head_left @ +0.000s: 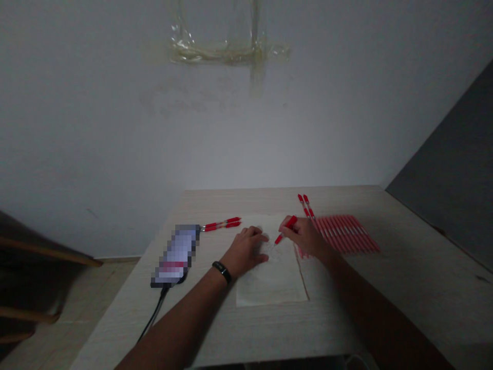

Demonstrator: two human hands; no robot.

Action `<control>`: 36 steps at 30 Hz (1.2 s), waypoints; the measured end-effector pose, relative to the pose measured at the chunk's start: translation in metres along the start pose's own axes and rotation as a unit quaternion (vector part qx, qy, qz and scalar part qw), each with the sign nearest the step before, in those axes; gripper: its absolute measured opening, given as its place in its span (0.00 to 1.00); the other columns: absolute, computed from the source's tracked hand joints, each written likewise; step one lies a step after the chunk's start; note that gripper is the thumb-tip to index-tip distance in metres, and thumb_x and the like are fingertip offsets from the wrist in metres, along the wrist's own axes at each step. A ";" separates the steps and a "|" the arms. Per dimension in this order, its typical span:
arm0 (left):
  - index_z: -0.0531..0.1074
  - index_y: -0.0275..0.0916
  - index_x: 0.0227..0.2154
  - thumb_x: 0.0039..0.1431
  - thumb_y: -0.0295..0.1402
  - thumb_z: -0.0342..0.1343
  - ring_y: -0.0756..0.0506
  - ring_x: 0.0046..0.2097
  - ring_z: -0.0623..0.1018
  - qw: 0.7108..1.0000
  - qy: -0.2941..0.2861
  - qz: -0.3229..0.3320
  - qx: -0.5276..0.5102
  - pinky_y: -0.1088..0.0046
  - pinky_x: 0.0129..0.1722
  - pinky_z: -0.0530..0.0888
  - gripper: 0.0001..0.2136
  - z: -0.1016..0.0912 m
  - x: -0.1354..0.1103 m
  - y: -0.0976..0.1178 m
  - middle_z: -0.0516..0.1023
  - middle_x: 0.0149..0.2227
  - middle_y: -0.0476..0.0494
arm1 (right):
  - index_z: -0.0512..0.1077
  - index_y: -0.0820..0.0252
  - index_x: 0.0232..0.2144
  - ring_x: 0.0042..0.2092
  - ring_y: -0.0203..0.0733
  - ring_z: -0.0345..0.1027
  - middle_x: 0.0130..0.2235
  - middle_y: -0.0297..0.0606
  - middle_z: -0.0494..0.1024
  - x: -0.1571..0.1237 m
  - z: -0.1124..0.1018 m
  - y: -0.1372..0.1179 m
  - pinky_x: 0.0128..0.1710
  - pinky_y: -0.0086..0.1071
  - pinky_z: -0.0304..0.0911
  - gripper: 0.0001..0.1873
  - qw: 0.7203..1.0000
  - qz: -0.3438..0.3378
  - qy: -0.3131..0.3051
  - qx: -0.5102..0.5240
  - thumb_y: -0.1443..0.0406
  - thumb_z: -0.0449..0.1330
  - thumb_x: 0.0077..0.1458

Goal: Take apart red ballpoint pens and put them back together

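Note:
A red marker pen (279, 239) is gripped in my right hand (306, 237), tilted with its tip down at the paper. My left hand (243, 252) lies on the white sheet of paper (271, 288), thumb and fingers apart, just left of the pen tip. Between the two hands the sheet carries a faint line drawing (274, 253), too small to make out. A black band (222, 272) circles my left wrist.
Several pinkish-red pens (344, 234) lie in a row right of the paper, partly behind my right arm. Two red pens (306, 205) lie beyond them, two more (222, 224) at left. A phone (177, 255) with a black cable (156, 311) rests on the table (215, 339), before a wall (269, 139).

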State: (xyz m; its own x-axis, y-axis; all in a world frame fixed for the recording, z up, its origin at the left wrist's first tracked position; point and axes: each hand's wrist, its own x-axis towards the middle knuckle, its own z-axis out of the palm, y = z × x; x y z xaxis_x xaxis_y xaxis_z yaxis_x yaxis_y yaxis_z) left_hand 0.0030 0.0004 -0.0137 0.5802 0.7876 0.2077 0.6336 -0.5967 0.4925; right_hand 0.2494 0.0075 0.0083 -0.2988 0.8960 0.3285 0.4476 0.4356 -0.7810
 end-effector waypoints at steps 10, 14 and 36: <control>0.76 0.46 0.51 0.50 0.36 0.71 0.36 0.54 0.72 1.000 0.002 0.002 0.001 0.54 0.55 0.70 0.23 0.002 -0.001 -0.001 0.72 0.55 0.39 | 0.74 0.60 0.27 0.16 0.28 0.56 0.18 0.27 0.65 -0.002 -0.001 -0.003 0.15 0.23 0.48 0.12 0.999 0.027 -0.012 0.029 0.61 0.59 0.61; 0.76 0.46 0.51 0.51 0.37 0.71 0.35 0.54 0.72 1.000 -0.002 0.002 -0.001 0.53 0.55 0.70 0.23 0.000 -0.001 0.001 0.72 0.55 0.38 | 0.74 0.60 0.26 0.19 0.30 0.60 0.21 0.30 0.69 0.000 -0.001 -0.002 0.15 0.23 0.50 0.12 0.999 0.019 0.001 0.046 0.60 0.61 0.59; 0.79 0.43 0.49 0.66 0.42 0.57 0.43 0.42 0.78 0.967 0.093 -0.058 -0.229 0.64 0.44 0.73 0.14 -0.008 0.004 0.015 0.81 0.43 0.40 | 0.70 0.58 0.35 0.25 0.35 0.68 0.32 0.38 0.81 0.005 0.005 -0.003 0.21 0.27 0.59 0.15 0.949 0.057 0.143 0.276 0.56 0.68 0.54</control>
State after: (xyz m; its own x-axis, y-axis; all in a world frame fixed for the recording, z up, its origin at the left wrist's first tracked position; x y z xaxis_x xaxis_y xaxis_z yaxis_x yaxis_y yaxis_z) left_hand 0.0107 -0.0040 0.0017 0.3906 0.8842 0.2560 0.3702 -0.4055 0.8357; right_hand 0.2425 0.0104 0.0103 0.0017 0.9559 0.2936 -0.0703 0.2929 -0.9535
